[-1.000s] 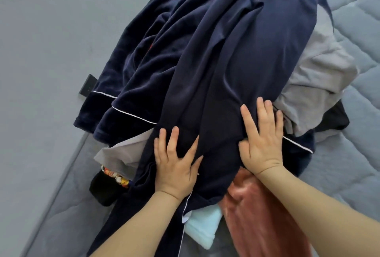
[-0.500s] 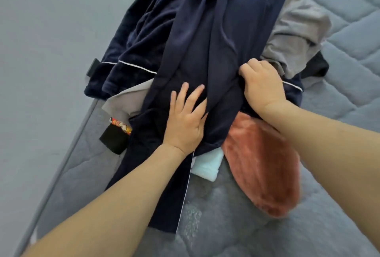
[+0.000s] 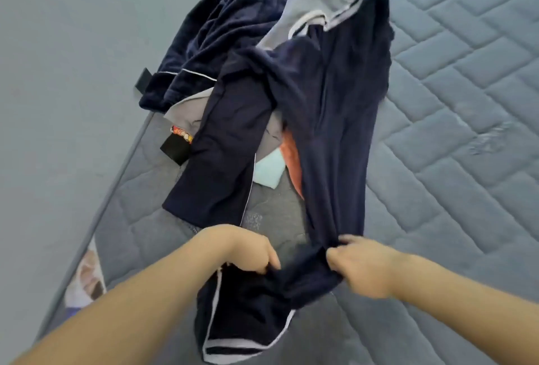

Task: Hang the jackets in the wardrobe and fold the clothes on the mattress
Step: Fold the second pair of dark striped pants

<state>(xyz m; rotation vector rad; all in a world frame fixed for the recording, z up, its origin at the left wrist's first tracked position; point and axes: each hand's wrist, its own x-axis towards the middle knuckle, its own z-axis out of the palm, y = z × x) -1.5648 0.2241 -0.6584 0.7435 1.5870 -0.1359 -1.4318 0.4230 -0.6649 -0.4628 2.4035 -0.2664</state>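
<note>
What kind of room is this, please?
Probably a bedroom, though little of it shows: a bare quilted mattress lies against a plain grey wall, with a pile of clothes on it. Both hands grip navy trousers.

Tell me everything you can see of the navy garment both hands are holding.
The navy garment is dark, soft-looking cloth with thin white piping along its edges. It lies stretched lengthwise down the mattress, its far end on the clothes pile, one flat panel lying to the left. Its near end is bunched where the left hand and right hand grip it. Orange, grey and pale blue clothes peek from beneath it.
</note>
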